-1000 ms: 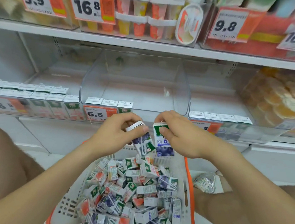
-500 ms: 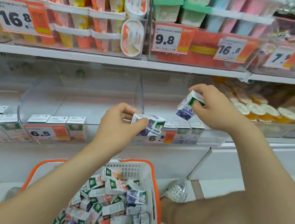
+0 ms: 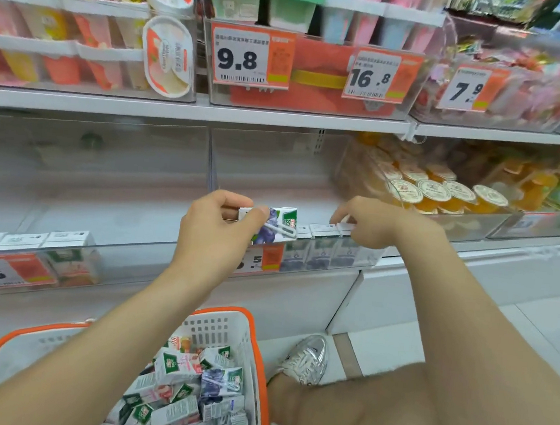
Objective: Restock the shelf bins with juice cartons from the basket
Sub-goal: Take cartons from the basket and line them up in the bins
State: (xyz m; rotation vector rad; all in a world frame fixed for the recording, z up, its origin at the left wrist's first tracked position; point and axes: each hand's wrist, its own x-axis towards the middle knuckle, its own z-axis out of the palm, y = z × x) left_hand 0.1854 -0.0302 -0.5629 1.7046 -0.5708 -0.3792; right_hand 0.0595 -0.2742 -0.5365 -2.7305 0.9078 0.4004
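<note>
The basket (image 3: 255, 362) of cartons (image 3: 182, 390) sits near, below the shelf bins (image 3: 153, 255). A carton row (image 3: 324, 231) lines the right bin's front, with cups (image 3: 443, 192) farther right.

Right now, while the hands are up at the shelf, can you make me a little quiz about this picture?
1. True or false: the left hand holds a juice carton.
2. Pick one: what colour is the rim of the basket? A) green B) orange C) blue
3. Short answer: which of the hands touches the row of cartons already standing in the clear bin?

Key: 1. True. 2. B. 3. The right hand.
</note>
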